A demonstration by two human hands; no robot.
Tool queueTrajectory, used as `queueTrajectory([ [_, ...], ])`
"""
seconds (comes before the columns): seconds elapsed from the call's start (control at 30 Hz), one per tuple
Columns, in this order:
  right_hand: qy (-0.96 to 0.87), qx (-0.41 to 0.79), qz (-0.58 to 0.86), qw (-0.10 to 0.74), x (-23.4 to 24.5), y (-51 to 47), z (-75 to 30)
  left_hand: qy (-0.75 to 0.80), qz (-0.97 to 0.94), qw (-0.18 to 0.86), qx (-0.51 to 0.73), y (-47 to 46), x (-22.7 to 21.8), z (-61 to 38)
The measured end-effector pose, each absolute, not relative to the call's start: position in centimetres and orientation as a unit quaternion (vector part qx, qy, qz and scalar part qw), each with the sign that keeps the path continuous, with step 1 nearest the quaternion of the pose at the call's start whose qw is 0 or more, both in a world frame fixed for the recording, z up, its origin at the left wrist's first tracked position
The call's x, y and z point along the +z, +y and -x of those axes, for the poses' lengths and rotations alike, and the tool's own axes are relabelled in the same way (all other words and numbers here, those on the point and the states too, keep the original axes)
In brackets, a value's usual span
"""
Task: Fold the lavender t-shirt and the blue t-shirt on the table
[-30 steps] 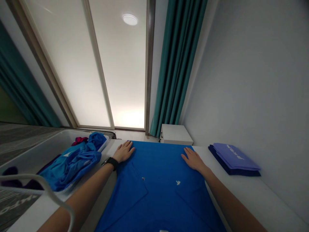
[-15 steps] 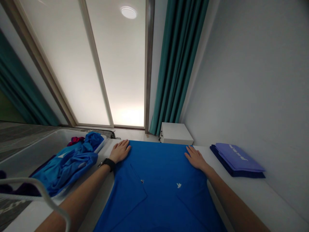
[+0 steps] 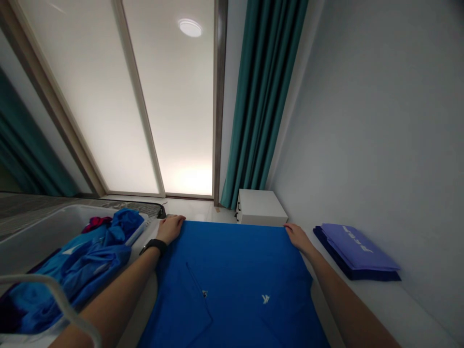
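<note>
A blue short-sleeved shirt [image 3: 232, 285] lies flat on a white table top [image 3: 145, 299], with a chest pocket and a small white logo showing. My left hand [image 3: 170, 228], with a black watch on the wrist, rests at the far left corner of the shirt, fingers lying along its edge. My right hand [image 3: 297, 238] sits at the far right corner, fingertips on the edge. Neither hand visibly pinches the cloth.
To the left stands a white plastic tub [image 3: 43, 241] holding crumpled blue clothes [image 3: 87, 261] and a red piece. A folded purple garment [image 3: 357, 246] lies on a navy one at the right, against a wall. A white cabinet [image 3: 259, 208] stands beyond the table.
Both hands have slid from the top of the shirt out to its far corners. The whole view has tilted, so the room sits lower in the frame.
</note>
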State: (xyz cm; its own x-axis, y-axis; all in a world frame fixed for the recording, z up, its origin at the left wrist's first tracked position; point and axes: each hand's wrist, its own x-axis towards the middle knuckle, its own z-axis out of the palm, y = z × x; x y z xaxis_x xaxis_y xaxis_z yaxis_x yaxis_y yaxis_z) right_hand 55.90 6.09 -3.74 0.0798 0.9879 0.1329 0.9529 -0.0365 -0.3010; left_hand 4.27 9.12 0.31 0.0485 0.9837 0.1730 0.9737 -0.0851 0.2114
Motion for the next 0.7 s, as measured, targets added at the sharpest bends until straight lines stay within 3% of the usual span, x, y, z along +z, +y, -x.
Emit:
queueTrajectory([
  [0.4,-0.657,0.056,0.738,0.142,-3.9,6.7,-56.0,0.688,-0.716,0.026,0.115,9.9,0.0,-3.7],
  [0.7,-0.653,0.05,0.733,0.182,-4.2,6.7,-55.9,0.696,-0.707,0.027,0.122,10.6,-0.4,-3.7],
])
